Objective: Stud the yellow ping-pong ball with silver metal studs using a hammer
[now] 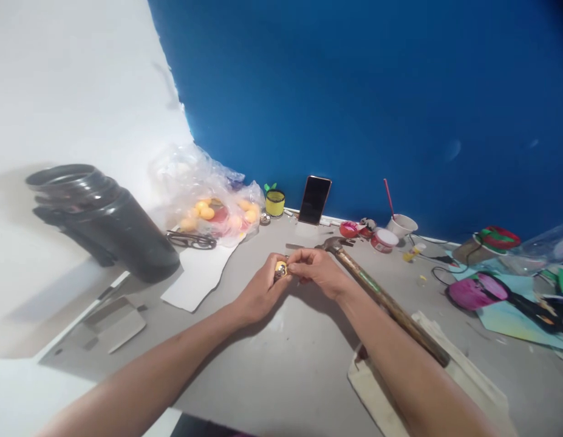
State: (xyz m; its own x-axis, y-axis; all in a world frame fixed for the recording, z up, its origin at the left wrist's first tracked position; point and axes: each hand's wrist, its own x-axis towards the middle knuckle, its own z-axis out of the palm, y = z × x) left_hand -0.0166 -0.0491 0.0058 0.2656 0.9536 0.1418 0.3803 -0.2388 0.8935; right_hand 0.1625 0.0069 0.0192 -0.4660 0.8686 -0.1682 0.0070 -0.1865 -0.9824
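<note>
Over the middle of the grey table (pixel 272 376), my left hand (pixel 262 290) is closed around a small round yellow piece with a shiny metal part (pixel 281 270). My right hand (pixel 318 271) meets it from the right, its thumb and fingertips pinched together at the edge of that piece. Whether the right fingers hold something tiny of their own is hidden. Just behind and right of my right hand lies a claw hammer (pixel 376 291), its wooden handle running toward the front right beneath my right forearm.
A large dark bottle (pixel 112 218) stands left, near eyeglasses (pixel 191 239) and white paper (pixel 201 273). Behind are a clear bag of orange balls (pixel 217 212), a yellow container (pixel 275 203) and a propped phone (pixel 314 200). Rightward stand a white cup (pixel 402 226) and a pink roll (pixel 477 290).
</note>
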